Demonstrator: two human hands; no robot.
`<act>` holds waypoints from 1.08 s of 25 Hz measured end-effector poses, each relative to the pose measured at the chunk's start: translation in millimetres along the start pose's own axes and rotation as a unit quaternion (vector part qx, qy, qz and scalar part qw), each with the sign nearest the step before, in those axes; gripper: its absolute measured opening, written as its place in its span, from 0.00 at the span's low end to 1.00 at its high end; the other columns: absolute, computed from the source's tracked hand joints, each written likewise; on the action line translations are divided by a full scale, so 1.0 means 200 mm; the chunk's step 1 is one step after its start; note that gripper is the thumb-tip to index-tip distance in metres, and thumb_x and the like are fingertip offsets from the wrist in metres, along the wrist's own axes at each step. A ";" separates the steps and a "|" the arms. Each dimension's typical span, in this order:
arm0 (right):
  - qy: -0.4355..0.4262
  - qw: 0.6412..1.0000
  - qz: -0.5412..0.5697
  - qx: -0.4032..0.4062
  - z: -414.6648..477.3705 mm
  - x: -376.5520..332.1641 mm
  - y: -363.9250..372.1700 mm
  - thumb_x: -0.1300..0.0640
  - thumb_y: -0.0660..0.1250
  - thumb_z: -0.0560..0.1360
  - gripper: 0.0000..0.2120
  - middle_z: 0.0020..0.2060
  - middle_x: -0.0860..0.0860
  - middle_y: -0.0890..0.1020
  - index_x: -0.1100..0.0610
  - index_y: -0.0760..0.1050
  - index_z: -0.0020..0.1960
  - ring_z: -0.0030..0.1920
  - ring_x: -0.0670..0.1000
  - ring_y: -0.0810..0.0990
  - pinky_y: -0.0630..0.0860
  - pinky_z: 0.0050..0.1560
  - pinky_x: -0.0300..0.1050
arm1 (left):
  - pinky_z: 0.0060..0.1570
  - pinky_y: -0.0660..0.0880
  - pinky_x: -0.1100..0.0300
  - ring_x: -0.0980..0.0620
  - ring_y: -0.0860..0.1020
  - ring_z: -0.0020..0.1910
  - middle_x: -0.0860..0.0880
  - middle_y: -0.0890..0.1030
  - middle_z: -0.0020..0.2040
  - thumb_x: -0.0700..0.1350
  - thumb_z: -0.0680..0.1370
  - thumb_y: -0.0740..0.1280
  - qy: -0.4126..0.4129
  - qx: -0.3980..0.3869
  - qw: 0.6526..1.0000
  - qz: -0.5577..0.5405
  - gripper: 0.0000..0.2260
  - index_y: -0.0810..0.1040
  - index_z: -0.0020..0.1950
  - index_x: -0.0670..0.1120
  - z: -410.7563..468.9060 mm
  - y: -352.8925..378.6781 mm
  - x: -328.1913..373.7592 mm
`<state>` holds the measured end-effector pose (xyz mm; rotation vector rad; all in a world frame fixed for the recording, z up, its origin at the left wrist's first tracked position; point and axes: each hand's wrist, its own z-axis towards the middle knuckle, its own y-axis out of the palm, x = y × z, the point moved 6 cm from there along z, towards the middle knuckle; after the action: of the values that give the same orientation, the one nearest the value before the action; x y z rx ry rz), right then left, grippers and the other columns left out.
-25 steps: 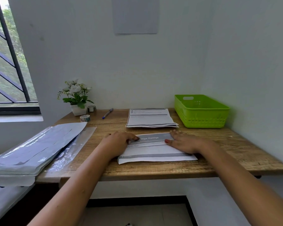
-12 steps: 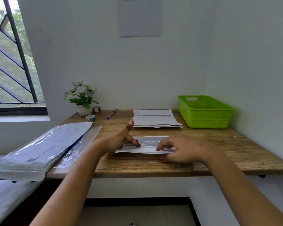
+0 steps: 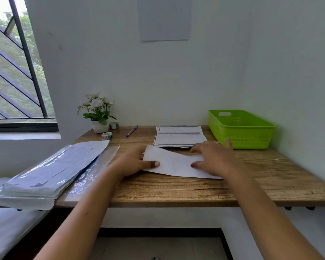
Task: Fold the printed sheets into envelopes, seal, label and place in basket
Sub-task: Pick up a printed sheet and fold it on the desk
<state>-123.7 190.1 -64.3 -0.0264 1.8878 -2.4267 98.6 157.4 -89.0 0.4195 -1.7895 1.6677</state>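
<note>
A folded printed sheet [image 3: 174, 162] lies blank side up in the middle of the wooden desk [image 3: 176, 190]. My left hand [image 3: 133, 162] pinches its left end, thumb on top and fingers underneath. My right hand [image 3: 212, 158] lies flat on its right part, fingers spread and pressing down. Behind it sits a stack of printed sheets [image 3: 178, 136]. A pack of white envelopes in clear plastic [image 3: 53, 171] rests on the desk's left end. The green basket [image 3: 240, 128] stands at the back right and looks empty.
A blue pen [image 3: 132, 130], a tape roll [image 3: 107, 136], a second small roll [image 3: 114, 125] and a potted white flower [image 3: 98, 111] stand at the back left. Walls close off the back and right. A barred window is at the left.
The bottom part of the sheet has been folded up over the printed side, so only blank paper shows. Both hands shifted onto the new fold, the left now pinching the end.
</note>
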 end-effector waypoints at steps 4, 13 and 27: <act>-0.026 0.996 -0.006 0.083 -0.09 -0.19 0.08 0.61 0.62 0.75 0.20 0.68 0.50 0.71 0.50 0.70 0.67 0.69 0.52 0.68 0.54 0.72 0.61 | 0.68 0.63 0.49 0.48 0.64 0.71 0.52 0.62 0.74 0.53 0.74 0.69 0.061 0.078 0.989 0.109 0.33 0.56 0.74 0.58 -0.02 0.09 0.08; -0.092 0.985 0.108 -0.096 -0.15 -0.41 0.25 0.47 0.44 0.82 0.26 0.78 0.49 0.52 0.53 0.49 0.78 0.77 0.48 0.49 0.45 0.75 0.48 | 0.73 0.49 0.46 0.50 0.51 0.76 0.53 0.56 0.77 0.47 0.82 0.50 0.030 -0.001 0.968 0.251 0.21 0.57 0.75 0.55 -0.05 0.25 0.10; 0.008 0.987 0.080 -0.136 -0.23 0.06 0.25 0.34 0.42 0.77 0.37 0.78 0.50 0.46 0.55 0.44 0.78 0.78 0.49 0.45 0.45 0.76 0.48 | 0.72 0.42 0.38 0.51 0.46 0.77 0.56 0.47 0.78 0.54 0.82 0.44 -0.028 -0.070 0.960 0.270 0.20 0.47 0.74 0.64 -0.07 0.17 -0.06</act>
<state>-136.1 221.4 -124.1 0.1254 2.1239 -2.0589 89.5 174.4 -123.3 -0.1042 -2.1821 1.8741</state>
